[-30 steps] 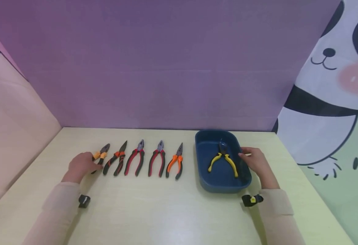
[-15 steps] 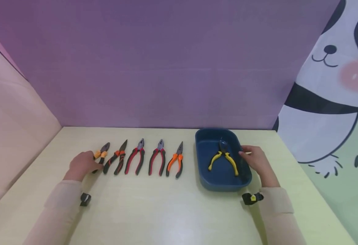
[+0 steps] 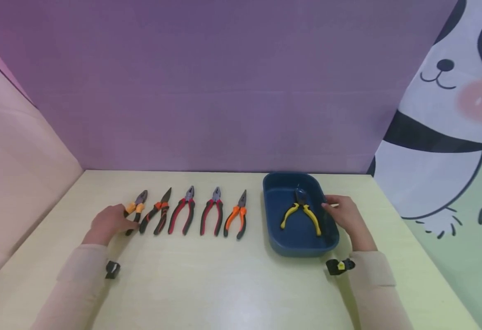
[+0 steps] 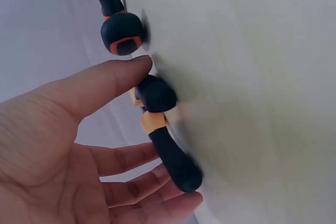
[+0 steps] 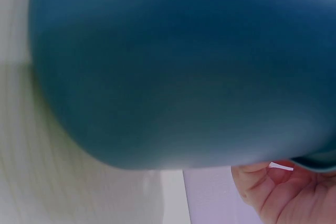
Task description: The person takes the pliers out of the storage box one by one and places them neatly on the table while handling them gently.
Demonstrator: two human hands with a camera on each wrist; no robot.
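Note:
At the left end of a row of pliers, my left hand [image 3: 108, 223] is around black-handled combination pliers [image 3: 141, 198] with yellow-orange collars. The left wrist view puts the thumb [image 4: 128, 72] beside one handle and the fingers along the other handle [image 4: 176, 161]. My right hand [image 3: 344, 214] grips the right rim of a dark blue plastic box [image 3: 282, 247]; in the right wrist view the box wall [image 5: 157, 87] hides most of that hand [image 5: 294, 195]. Diagonal cutters [image 3: 312, 217] with yellow-and-black handles lie spread inside the box.
Right of the held pliers lie orange-and-black pliers [image 3: 163, 208], two red-and-black combination pliers [image 3: 192, 208] and orange needle-nose pliers [image 3: 235, 211], tips pointing away. The pale table [image 3: 207, 279] ends at a purple backdrop [image 3: 224, 114].
The head view has tilted slightly, so everything sits a little higher in it. Both hands keep their places at the leftmost pliers and the box rim.

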